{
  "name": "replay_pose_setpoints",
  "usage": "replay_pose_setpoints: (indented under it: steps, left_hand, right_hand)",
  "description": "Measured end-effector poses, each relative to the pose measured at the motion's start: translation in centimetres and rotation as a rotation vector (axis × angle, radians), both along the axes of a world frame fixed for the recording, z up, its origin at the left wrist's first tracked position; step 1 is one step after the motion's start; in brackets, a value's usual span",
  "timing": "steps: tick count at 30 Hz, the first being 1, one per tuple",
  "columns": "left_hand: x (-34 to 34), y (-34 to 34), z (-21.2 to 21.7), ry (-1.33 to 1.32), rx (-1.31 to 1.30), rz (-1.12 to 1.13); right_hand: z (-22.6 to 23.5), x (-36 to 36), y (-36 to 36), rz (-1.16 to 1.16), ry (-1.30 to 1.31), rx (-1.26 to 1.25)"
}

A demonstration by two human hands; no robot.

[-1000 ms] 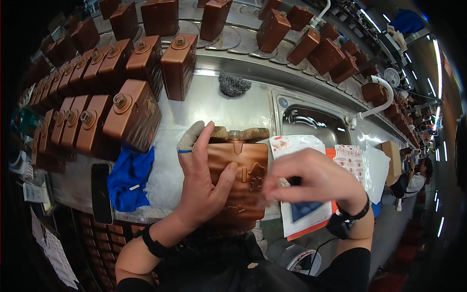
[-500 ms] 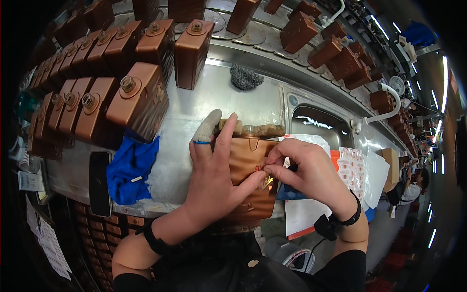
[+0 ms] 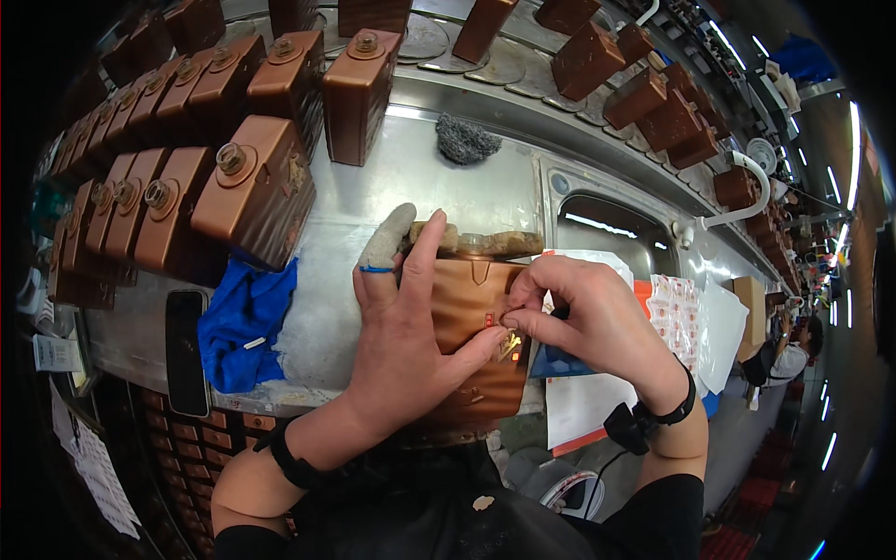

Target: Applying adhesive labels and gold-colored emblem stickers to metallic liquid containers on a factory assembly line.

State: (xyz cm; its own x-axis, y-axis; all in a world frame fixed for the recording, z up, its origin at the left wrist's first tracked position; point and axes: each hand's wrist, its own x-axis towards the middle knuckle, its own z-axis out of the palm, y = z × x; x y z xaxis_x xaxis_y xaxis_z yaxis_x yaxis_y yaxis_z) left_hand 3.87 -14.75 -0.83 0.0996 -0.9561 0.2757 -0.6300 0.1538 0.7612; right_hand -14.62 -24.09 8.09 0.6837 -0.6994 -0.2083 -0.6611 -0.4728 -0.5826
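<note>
The brown bottle (image 3: 471, 336) lay flat at the near edge of the metal surface (image 3: 485, 182), its long axis running from the person's body toward the far edge, cap end away. The left hand (image 3: 406, 345) lay spread over the bottle's left half, its grip clamped on the body: thumb across the front face, fingers wrapped up the far side, a taped fingertip (image 3: 385, 245) reaching past the shoulder. The right hand (image 3: 583, 322) came in from the right, its grip pinched shut on a small red-and-gold tag (image 3: 499, 329) pressed to the middle of the bottle's face, just beside the left thumb tip. So the pinch sat directly over the bottle, and both hands were touching it.

A blue cloth (image 3: 241, 322) lay to the left near the same edge, with upright brown bottles (image 3: 252, 191) ranked along the far-left side and a sheet of stickers (image 3: 674, 313) to the right.
</note>
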Motion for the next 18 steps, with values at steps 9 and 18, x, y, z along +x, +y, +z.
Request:
replay_pose_setpoints:
  steps: [9,18]
  left_hand:
    - [0.23,-0.06,-0.22,0.042,-0.026,-0.014]
    - [0.51,-0.21,-0.50,0.057,-0.026,-0.025]
  right_hand:
    - [-0.09,0.05,-0.42,0.019,-0.014,0.013]
    - [-0.17,0.13,-0.71,0.026,-0.012,0.028]
